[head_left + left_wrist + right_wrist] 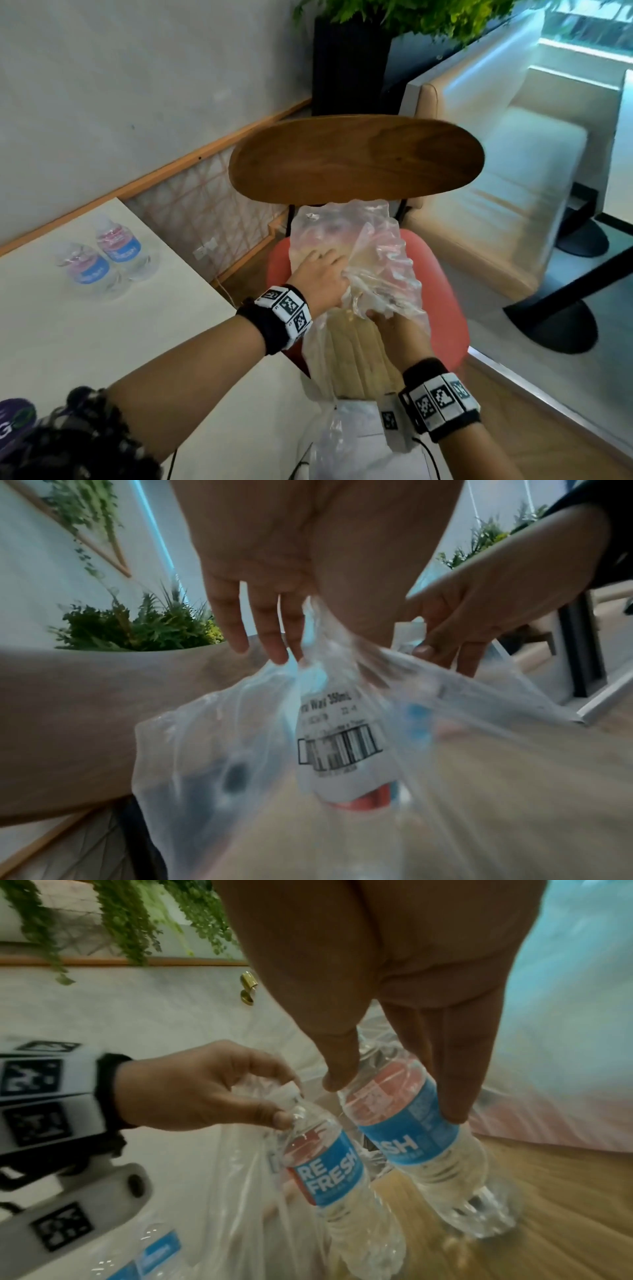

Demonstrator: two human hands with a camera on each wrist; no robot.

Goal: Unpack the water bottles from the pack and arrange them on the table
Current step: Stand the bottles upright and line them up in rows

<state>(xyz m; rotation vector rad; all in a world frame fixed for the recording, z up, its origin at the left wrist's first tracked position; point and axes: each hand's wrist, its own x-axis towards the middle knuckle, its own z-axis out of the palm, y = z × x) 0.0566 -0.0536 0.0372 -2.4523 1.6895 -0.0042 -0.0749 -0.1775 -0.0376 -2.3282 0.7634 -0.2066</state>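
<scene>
Two water bottles [102, 258] with blue and pink labels already stand side by side on the pale counter [85, 342] to your left, near the wall. Your hands are over a chair [356, 161] just beside the counter's edge; it has a red seat and a curved wooden backrest.

On that seat lies the pack [363, 246], a crumpled clear plastic wrap, its torn film bunched up between your hands. Your left hand [320, 274] reaches into the wrap from the left. From the right wrist view its thumb and curled fingers [274, 1118] pinch the neck of one bottle [329, 1167], which is tilted, with loose film around it. Its label reads "REFRESH" in white on blue, with a red band above.

Your right hand [387, 323] comes in from below, partly hidden under the plastic. In the right wrist view its thumb and fingers [455, 1069] reach down either side of a second bottle [411, 1123] and touch its label; that bottle sits just beside the first one, to its right.

From the left wrist view the film stretches tight between both hands, with a white barcode sticker [339, 739] showing on it.

Beyond the chair stands a dark planter [349, 61] with green leaves.
</scene>
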